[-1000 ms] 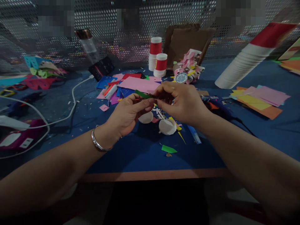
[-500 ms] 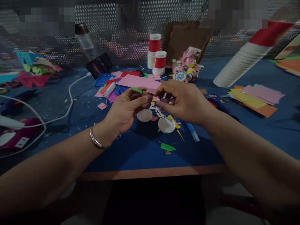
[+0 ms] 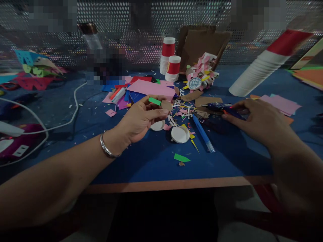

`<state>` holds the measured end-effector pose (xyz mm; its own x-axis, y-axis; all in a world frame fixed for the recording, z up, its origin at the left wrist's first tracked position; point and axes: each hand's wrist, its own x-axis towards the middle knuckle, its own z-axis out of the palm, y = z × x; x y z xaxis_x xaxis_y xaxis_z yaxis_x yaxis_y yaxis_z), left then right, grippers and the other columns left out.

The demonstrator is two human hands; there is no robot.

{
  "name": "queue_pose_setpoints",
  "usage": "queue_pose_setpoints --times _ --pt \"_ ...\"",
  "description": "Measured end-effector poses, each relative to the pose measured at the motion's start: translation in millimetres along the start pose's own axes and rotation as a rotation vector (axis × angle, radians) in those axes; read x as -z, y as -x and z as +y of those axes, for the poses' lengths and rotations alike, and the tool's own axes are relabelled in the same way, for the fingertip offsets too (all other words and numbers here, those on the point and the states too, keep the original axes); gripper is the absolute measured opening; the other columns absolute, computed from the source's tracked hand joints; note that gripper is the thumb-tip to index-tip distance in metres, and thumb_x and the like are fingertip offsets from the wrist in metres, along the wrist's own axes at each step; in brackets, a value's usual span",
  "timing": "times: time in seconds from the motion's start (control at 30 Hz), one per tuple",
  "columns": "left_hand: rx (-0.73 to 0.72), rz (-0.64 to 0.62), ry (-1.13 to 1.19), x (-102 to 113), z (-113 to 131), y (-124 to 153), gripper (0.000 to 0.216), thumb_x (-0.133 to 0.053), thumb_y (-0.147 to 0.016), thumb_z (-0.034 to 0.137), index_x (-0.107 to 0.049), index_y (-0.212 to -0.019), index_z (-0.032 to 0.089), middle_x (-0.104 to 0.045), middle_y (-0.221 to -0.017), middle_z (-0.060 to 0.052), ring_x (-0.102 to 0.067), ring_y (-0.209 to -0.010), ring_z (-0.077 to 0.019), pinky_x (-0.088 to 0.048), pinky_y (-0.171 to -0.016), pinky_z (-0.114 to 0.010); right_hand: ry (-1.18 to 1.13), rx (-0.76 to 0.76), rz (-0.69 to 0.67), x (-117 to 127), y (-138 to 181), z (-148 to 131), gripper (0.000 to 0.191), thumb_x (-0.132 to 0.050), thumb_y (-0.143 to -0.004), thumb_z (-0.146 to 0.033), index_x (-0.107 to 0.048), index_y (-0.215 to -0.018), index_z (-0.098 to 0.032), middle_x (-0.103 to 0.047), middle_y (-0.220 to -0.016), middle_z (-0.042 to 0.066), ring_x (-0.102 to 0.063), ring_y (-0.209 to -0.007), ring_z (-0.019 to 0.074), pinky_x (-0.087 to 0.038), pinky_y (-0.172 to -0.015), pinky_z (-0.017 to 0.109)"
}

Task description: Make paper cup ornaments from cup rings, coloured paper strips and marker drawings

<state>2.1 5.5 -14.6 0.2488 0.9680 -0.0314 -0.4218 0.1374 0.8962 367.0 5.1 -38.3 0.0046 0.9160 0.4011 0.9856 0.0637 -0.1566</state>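
Note:
Between the thumb and fingers of my left hand (image 3: 141, 117) is a small round piece of brown cardboard (image 3: 167, 106), with a green paper strip (image 3: 154, 101) beside it at the fingers. My right hand (image 3: 254, 117) lies low over the table with its thumb and fingers closed around a dark blue glue gun (image 3: 217, 105), whose tip points left. Two white round paper discs with raised rims, a nearer one (image 3: 180, 134) and a farther one (image 3: 157, 125), lie below my left hand. A blue pen (image 3: 203, 133) rests between my hands.
Paper scraps and pink paper (image 3: 152, 89) cover the middle of the table. Stacked red-and-white cups (image 3: 173, 69) stand behind, near a decorated paper craft (image 3: 202, 72). A long cup stack (image 3: 259, 69) leans at right. A white cable (image 3: 75, 97) runs across the left side.
My right hand has moved away from my left hand, to the right, and onto the glue gun. The cardboard round and green strip in my left hand show more clearly.

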Motion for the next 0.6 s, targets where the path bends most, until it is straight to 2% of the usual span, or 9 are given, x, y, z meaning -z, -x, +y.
queue_pose_setpoints --times 0.1,0.17,0.33,0.43,0.6 --pt "0.007 -0.027 -0.009 0.7 -0.2 0.2 0.034 -0.088 -0.07 -0.002 -0.079 -0.098 0.016 -0.079 -0.093 -0.001 -0.073 -0.087 -0.0138 -0.06 -0.083 -0.029 0.016 -0.088 -0.052 -7.7 0.9 5.5 0.056 -0.073 -0.078 -0.066 -0.067 -0.115 -0.023 -0.072 -0.097 0.01 -0.066 -0.085 0.0307 -0.05 -0.077 0.044" --pt "0.009 -0.054 -0.02 0.9 -0.5 0.2 0.035 -0.089 -0.07 0.0 -0.08 -0.099 0.017 -0.079 -0.092 -0.001 -0.073 -0.086 -0.0135 -0.06 -0.082 -0.028 -0.015 -0.139 -0.045 -9.1 0.2 3.7 0.054 -0.078 -0.076 -0.061 -0.067 -0.115 -0.025 -0.071 -0.094 0.007 -0.067 -0.083 0.0292 -0.05 -0.076 0.043" --pt "0.009 -0.076 -0.05 1.1 -2.8 -0.8 0.034 -0.089 -0.068 0.001 -0.079 -0.096 0.018 -0.078 -0.096 -0.001 -0.074 -0.09 -0.0152 -0.061 -0.083 -0.029 -0.149 -0.189 0.137 -0.6 2.7 -9.7 0.04 -0.084 -0.068 -0.043 -0.067 -0.1 -0.026 -0.072 -0.086 0.003 -0.071 -0.082 0.0269 -0.054 -0.08 0.044" --pt "0.0 -0.076 -0.083 1.1 -4.3 -1.3 0.036 -0.091 -0.067 0.003 -0.078 -0.097 0.017 -0.078 -0.096 -0.002 -0.074 -0.09 -0.0159 -0.062 -0.079 -0.029 -0.193 -0.107 0.249 5.6 6.7 -21.9 0.04 -0.085 -0.067 -0.042 -0.067 -0.098 -0.025 -0.075 -0.092 0.004 -0.074 -0.083 0.0267 -0.056 -0.079 0.044" --pt "-0.003 -0.098 -0.167 -0.1 -6.1 0.4 0.042 -0.095 -0.066 0.01 -0.075 -0.102 0.017 -0.078 -0.094 -0.003 -0.074 -0.087 -0.0184 -0.063 -0.074 -0.032 -0.212 0.101 0.38 11.0 16.3 -44.1 0.036 -0.082 -0.075 -0.043 -0.071 -0.103 -0.024 -0.076 -0.097 0.005 -0.071 -0.078 0.0236 -0.059 -0.073 0.041"
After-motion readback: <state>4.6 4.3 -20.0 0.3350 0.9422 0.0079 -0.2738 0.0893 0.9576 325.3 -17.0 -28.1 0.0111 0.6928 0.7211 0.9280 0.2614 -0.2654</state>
